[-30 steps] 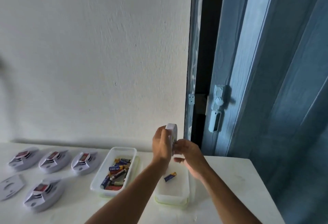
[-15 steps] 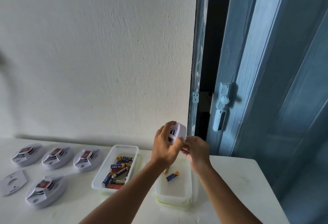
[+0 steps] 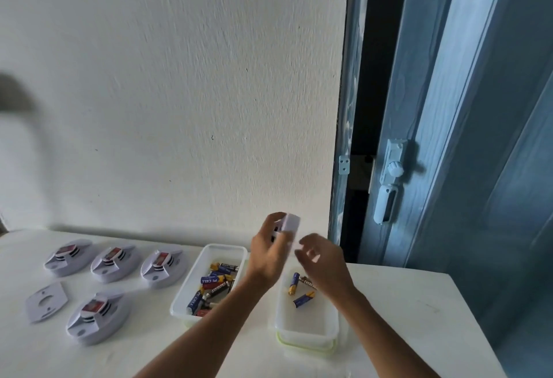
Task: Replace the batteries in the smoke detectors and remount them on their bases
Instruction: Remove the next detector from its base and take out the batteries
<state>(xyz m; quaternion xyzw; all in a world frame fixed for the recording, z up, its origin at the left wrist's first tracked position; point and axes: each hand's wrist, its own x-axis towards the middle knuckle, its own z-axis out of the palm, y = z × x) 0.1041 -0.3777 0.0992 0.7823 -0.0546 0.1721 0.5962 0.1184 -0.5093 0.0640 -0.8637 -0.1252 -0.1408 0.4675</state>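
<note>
My left hand (image 3: 269, 253) was raised above the white table (image 3: 404, 302), fingers closed around a white smoke detector (image 3: 289, 222) held on edge. My right hand (image 3: 321, 261) was just beside it, fingers loosely curled and partly open; it was blurred, and I could not tell whether it held anything or touched the detector.

Taking the battery tub (image 3: 209, 280) as reference: it sat on the table below my left wrist, holding many loose batteries (image 3: 214, 283). To its right, under my right hand, stood a second tub (image 3: 305, 317) with three batteries (image 3: 300, 289) in it. To the left of the reference tub, three smoke detectors (image 3: 115, 264) lay in a row near the wall, red-labelled parts up. A fourth detector (image 3: 95, 316) lay to the left and nearer me. A flat mounting base (image 3: 46, 301) lay further left of that one, apart from it. A blue door (image 3: 449, 168) stood right of the wall, behind the tubs.
</note>
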